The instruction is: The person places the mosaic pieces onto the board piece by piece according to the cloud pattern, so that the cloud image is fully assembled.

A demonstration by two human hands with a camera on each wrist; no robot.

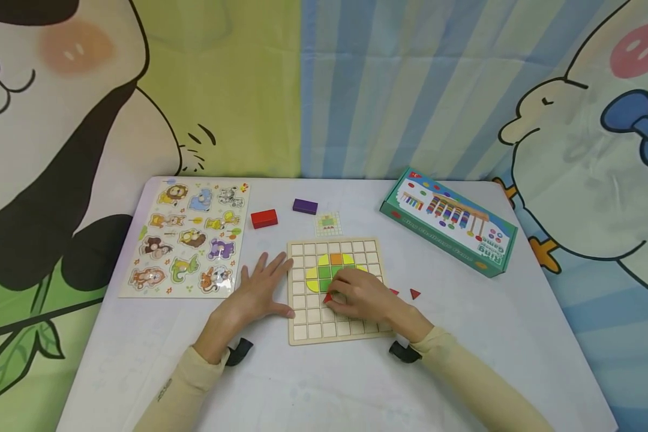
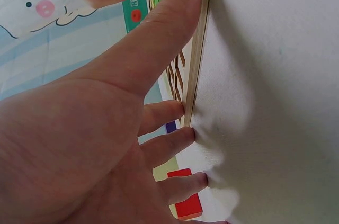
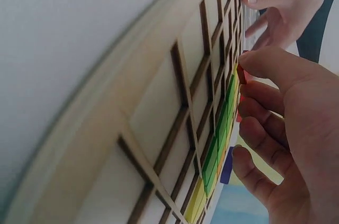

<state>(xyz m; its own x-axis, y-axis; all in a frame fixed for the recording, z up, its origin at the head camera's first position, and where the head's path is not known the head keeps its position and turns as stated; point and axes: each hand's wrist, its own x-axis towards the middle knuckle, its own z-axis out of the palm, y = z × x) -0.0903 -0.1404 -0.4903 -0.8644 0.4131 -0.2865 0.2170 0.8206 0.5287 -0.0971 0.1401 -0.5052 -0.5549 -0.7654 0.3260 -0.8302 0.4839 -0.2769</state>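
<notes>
A: What does the grid board [image 1: 335, 336] look like?
B: Pale wood, square cells, flat on the tabletop [image 1: 313, 390]; yellow, green and orange tiles fill its middle.
A: And the hands?
B: The left hand [image 1: 259, 294] lies flat, fingers spread against the board's left edge. The right hand [image 1: 363, 298] pinches a red piece [image 1: 327, 297] over the board, hiding some cells.
A: Anything nearby?
B: An animal puzzle [image 1: 186, 240], red block [image 1: 263, 218], purple block [image 1: 305, 206], green box [image 1: 448, 221].
</notes>
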